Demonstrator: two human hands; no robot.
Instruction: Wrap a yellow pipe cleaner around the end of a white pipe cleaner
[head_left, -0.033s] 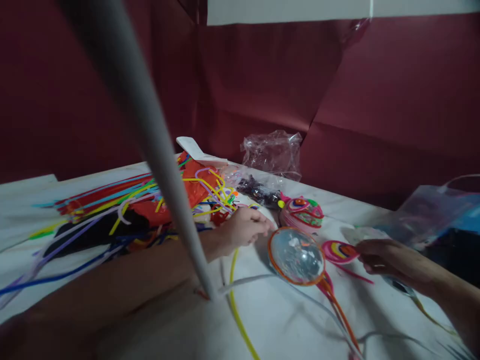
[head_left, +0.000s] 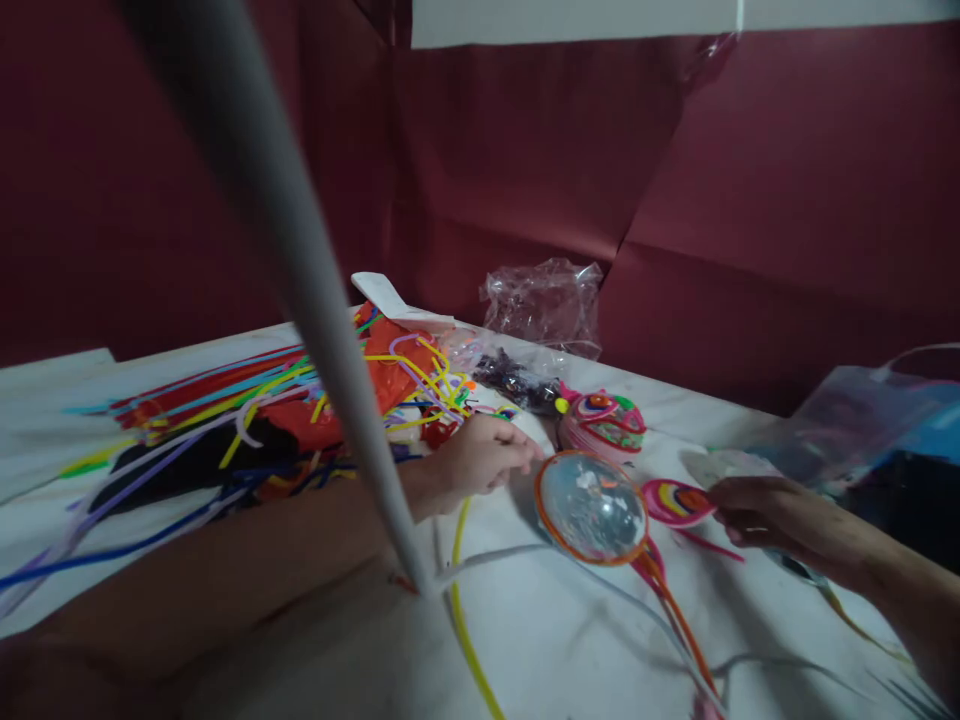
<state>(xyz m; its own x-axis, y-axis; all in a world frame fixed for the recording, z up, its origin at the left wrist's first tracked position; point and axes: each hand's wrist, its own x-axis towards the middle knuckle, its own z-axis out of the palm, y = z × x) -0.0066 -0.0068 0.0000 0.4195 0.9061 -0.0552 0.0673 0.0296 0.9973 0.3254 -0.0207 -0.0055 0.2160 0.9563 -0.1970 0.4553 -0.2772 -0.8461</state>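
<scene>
Below the left hand (head_left: pixel 489 455), the yellow stem (head_left: pixel 462 630) now sits slightly farther left, its lower stretch nearer to straight beneath the hand; the whole view slips marginally up and left.

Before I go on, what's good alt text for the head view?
The right hand holds a pink-rimmed oval beside a clear, orange-rimmed round piece; the left hand is near its rim. Coloured pipe cleaners lie at left on a white table.
</scene>
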